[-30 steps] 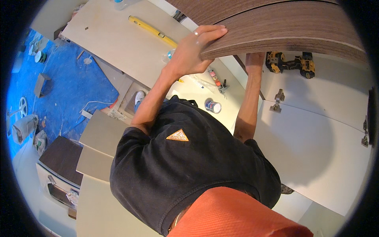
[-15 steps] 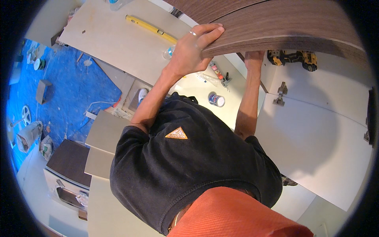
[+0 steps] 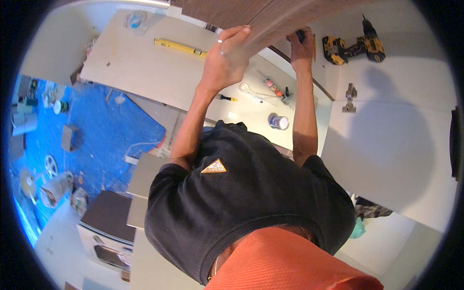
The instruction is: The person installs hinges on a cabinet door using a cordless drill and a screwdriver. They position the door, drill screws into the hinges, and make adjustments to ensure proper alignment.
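Observation:
Overhead, a dark brown wood-grain panel [image 3: 280,24] slants across the top of the view. My left hand [image 3: 227,60] is closed round its lower edge, fingers on the face turned to the left; the hand is slightly blurred. On the panel's other side, my raised right hand [image 3: 302,50] has its fingers curled on a small dark thing whose kind I cannot make out. A thin yellow strip shows beside that hand. To the right of it, a yellow and black cordless drill [image 3: 355,48] lies in the white cabinet, near a metal hinge [image 3: 349,98].
Below my arms, a pale worktop [image 3: 145,63] carries a yellow spirit level [image 3: 179,47], a cartridge gun [image 3: 275,88], a small can [image 3: 279,122] and a yellow-tipped black handle [image 3: 226,98]. Blue sheeting [image 3: 104,140] covers the floor at left, with scattered things on it.
The panel's near edge has swung to a steeper slant. My right hand has gone up and now shows a dark thing in its fingers. The view has shifted, uncovering more of the drill.

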A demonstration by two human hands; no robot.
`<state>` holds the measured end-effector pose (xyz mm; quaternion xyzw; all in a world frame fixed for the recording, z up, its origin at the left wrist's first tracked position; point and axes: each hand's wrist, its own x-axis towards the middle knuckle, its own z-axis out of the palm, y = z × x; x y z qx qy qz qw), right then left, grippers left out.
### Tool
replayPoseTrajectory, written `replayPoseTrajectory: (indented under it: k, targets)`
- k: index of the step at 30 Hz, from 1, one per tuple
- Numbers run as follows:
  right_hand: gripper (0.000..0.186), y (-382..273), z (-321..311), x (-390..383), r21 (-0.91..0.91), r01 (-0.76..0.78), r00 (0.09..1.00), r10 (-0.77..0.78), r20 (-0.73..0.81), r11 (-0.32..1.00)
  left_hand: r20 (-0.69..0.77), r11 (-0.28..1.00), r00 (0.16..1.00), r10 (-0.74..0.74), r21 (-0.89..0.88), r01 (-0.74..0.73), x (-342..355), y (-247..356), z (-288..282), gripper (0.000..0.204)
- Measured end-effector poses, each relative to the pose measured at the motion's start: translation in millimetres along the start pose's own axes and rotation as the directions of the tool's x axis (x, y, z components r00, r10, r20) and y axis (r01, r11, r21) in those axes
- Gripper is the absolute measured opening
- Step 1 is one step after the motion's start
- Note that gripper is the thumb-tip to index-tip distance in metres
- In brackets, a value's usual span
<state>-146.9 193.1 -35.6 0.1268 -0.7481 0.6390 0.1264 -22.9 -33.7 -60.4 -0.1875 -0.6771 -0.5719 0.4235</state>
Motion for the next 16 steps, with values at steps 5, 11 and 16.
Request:
replayPoseTrajectory:
  k: [5, 11, 16]
  targets:
    - [0.026, 0.4, -9.5, 5.8, 0.026, 0.025, 0.993, -0.028, 0.115, 0.999, -0.003, 0.999, 1.000, 0.005, -0.034, -0.006, -4.2, -4.7, 5.0, 0.051]
    - [0.027, 5.4, -8.6, 3.8, -0.204, 0.466, 0.885, -0.453, 0.108, 0.861, -0.066, 0.996, 0.996, -0.062, -0.064, 0.058, -10.7, -3.9, 11.7, 0.046]
    - [0.030, 5.9, -35.1, 4.9, -0.214, 0.250, 0.967, -0.254, 0.011, 0.944, 0.005, 0.972, 0.980, -0.201, -0.125, 0.200, -13.8, 3.9, 10.7, 0.048]
